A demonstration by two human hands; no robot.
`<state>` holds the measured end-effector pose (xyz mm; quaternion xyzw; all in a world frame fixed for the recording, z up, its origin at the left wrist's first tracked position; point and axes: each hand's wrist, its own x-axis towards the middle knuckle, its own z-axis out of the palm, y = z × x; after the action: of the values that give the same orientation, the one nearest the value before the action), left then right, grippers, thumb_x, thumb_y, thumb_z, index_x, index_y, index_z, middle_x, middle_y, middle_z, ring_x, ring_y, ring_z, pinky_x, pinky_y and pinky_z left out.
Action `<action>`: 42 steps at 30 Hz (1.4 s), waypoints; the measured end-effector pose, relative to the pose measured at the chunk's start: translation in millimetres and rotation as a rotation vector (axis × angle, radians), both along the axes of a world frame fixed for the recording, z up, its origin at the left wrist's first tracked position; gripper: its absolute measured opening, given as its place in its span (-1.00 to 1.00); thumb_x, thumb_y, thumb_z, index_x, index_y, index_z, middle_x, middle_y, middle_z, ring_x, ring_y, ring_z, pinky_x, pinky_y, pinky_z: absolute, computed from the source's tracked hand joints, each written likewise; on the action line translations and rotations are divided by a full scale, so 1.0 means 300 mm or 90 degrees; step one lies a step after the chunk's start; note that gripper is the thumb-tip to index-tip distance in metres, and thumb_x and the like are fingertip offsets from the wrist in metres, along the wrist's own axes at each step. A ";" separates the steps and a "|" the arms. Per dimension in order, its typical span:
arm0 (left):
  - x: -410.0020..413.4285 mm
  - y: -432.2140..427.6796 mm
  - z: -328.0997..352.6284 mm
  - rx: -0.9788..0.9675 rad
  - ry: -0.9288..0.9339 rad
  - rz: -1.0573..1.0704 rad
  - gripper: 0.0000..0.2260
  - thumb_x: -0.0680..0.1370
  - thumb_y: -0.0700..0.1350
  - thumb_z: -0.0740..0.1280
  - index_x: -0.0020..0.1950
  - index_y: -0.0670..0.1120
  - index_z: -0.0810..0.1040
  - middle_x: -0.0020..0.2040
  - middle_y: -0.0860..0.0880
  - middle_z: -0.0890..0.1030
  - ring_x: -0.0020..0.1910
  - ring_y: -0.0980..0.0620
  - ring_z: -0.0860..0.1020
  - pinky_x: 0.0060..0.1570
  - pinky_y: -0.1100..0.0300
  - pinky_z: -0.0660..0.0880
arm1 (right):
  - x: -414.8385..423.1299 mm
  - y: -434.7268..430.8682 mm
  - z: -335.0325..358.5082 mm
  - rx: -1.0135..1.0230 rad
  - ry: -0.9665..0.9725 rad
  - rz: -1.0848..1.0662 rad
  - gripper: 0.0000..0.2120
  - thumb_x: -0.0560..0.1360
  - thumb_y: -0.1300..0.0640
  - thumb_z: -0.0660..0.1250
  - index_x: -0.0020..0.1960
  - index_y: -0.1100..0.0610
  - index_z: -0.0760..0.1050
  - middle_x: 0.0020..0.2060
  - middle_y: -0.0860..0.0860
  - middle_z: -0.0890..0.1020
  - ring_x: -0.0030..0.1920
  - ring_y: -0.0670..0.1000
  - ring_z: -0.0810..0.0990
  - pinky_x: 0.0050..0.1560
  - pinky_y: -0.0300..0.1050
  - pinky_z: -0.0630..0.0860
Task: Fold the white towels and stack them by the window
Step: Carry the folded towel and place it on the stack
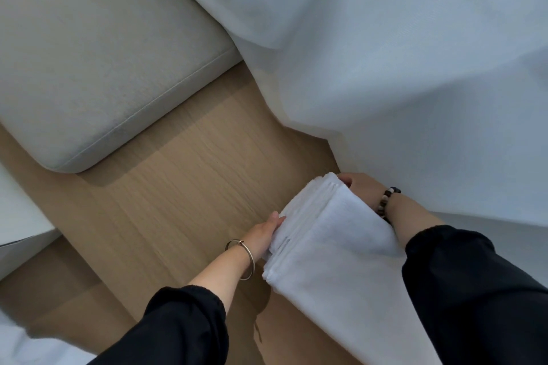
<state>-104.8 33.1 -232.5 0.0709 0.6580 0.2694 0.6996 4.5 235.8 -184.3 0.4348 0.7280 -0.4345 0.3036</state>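
Gripped from both sides, a stack of folded white towels (323,234) is held low above a pale wooden surface (192,181), just beside a sheer white curtain (385,68); whether the stack touches the wood cannot be told. The left hand (264,235), ringed by a thin metal bangle (246,261), is closed on the stack's left edge. The right hand (360,192), ringed by a beaded bracelet (387,201), is curled round the far right corner and largely hidden by the towels. Both arms are covered by black sleeves (474,290). 1 beige cushion (103,68) is laid on the wood to the left, well apart from the stack.
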 end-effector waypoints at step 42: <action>-0.019 0.113 0.088 0.155 0.051 -0.004 -0.75 0.60 -0.22 0.25 0.22 -0.07 0.61 0.18 0.01 0.61 0.11 0.11 0.55 0.06 0.35 0.44 | -0.014 -0.166 0.119 0.366 0.047 -0.209 -0.51 0.58 -0.09 0.09 -0.44 0.10 0.09 -0.52 0.01 0.17 -0.46 0.02 0.17 -0.41 -0.13 0.09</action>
<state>-110.6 67.1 -206.3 0.1684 0.6474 0.3420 0.6599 0.4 185.9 -148.5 0.5983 0.7516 -0.2694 0.0680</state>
